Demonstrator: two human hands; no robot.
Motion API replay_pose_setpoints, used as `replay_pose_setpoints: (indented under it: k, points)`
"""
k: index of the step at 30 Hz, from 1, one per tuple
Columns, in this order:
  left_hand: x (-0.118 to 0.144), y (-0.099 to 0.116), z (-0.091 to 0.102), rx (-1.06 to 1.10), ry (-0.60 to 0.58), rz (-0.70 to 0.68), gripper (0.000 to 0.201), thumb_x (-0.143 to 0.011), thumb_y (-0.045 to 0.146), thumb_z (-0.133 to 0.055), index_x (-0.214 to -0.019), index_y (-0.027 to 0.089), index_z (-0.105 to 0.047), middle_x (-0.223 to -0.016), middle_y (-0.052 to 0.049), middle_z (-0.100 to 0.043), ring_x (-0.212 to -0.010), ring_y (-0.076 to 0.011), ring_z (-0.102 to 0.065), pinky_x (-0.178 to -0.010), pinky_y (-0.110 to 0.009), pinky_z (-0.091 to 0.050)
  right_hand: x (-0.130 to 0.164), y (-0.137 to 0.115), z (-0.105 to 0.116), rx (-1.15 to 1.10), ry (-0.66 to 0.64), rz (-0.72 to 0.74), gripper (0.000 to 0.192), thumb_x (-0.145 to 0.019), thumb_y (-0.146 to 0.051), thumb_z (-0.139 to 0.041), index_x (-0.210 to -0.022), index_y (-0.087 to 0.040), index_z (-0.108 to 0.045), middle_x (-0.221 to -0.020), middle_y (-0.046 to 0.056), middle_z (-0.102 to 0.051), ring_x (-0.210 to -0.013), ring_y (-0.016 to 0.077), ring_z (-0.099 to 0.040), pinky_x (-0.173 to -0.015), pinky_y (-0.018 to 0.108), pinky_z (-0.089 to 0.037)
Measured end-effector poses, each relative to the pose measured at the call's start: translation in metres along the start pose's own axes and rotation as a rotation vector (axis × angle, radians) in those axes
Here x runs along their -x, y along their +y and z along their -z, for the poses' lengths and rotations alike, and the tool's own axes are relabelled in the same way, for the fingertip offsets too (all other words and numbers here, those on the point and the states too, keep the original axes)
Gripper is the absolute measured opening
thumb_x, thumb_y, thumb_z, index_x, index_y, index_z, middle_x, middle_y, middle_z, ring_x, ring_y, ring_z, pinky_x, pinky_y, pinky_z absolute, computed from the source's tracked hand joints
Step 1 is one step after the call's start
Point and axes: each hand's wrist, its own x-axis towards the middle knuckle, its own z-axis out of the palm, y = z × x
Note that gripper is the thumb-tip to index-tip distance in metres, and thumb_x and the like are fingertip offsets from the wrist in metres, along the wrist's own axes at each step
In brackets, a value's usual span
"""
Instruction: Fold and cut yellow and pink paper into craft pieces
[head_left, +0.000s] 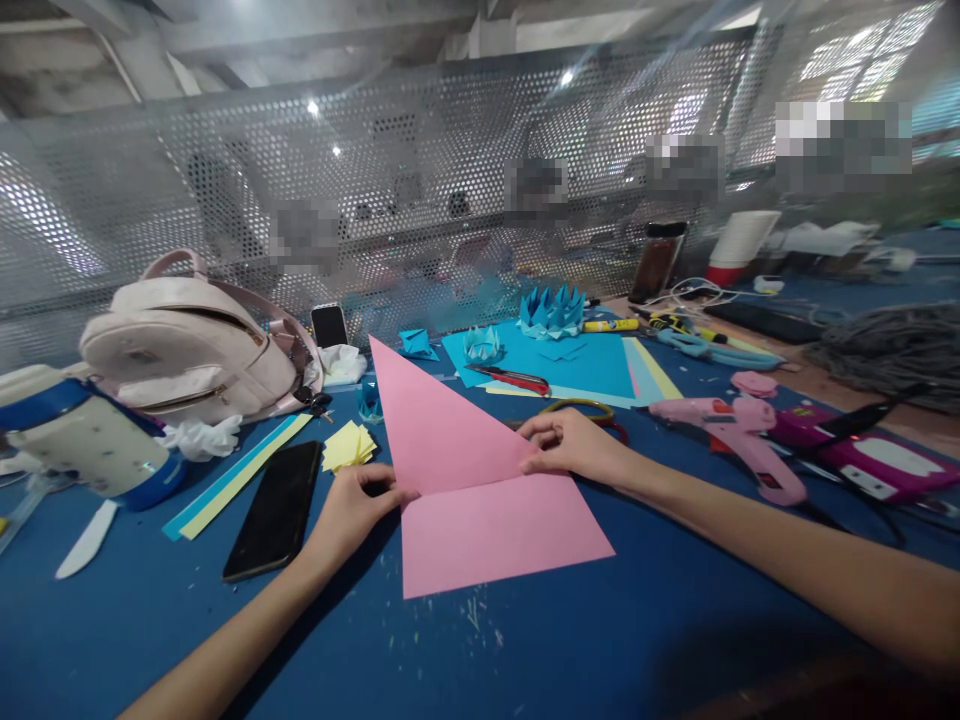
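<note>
A sheet of pink paper (495,535) lies in front of me with a crease running across it. Its lower part rests flat on the blue table, while its upper part stands up to a point at the top left. My left hand (364,505) pinches the paper at the left end of the crease, thumb and fingers closed. On the other side, my right hand (566,442) grips the folded edge near the right end of the crease. Yellow paper squares (349,446) and a black phone (276,512) lie beside my left hand. Scissors (581,408) are partly hidden behind my right hand.
Blue paper sheets (600,365) carry a folded blue paper flower (551,312) and a red utility knife (517,380). To the right lies a pink glue gun (739,435). A backpack (191,350) and a large bottle (90,430) stand left; perforated metal panels (420,190) rise behind.
</note>
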Motion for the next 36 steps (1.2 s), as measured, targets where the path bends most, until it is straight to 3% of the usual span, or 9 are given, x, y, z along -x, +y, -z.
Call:
replay_pose_setpoints:
  k: [12,21,28,36]
  points:
    - [-0.001,-0.008,0.0,-0.023,0.01,-0.03,0.024,-0.071,0.038,-0.073,-0.063,0.015,-0.073,-0.059,-0.002,-0.066,-0.059,-0.0174,-0.058,-0.056,-0.025,-0.04,0.0,0.002,0.002,-0.026,0.01,0.033,0.031,-0.059,-0.036,-0.08,-0.08,-0.015,-0.073,-0.079,0.007,-0.074,-0.073,0.0229,-0.068,-0.061,0.029,-0.049]
    - [-0.003,-0.012,0.007,-0.168,0.012,-0.161,0.021,-0.077,0.034,-0.071,-0.067,0.016,-0.074,-0.07,-0.006,-0.073,-0.066,-0.0203,-0.063,-0.064,-0.028,-0.045,0.0,0.005,0.011,0.36,0.037,0.227,0.014,-0.074,-0.033,-0.071,-0.073,-0.019,-0.073,-0.071,0.001,-0.071,-0.067,0.0179,-0.062,-0.062,0.027,-0.042]
    - [-0.002,-0.011,0.007,-0.298,0.042,-0.329,0.01,-0.08,0.024,-0.066,-0.077,0.02,-0.075,-0.086,-0.006,-0.076,-0.083,-0.0246,-0.067,-0.078,-0.035,-0.044,0.003,-0.005,0.018,0.563,-0.077,0.402,0.015,-0.086,-0.027,-0.061,-0.08,-0.019,-0.073,-0.081,0.003,-0.069,-0.078,0.0184,-0.062,-0.072,0.028,-0.042]
    - [0.001,-0.012,0.012,-0.46,-0.009,-0.523,0.016,-0.085,0.018,-0.06,-0.09,0.023,-0.075,-0.09,-0.006,-0.073,-0.087,-0.0243,-0.063,-0.078,-0.037,-0.038,0.009,-0.012,0.021,0.813,-0.192,0.522,0.022,-0.094,-0.023,-0.052,-0.088,-0.019,-0.072,-0.086,0.005,-0.063,-0.086,0.0189,-0.058,-0.071,0.028,-0.039]
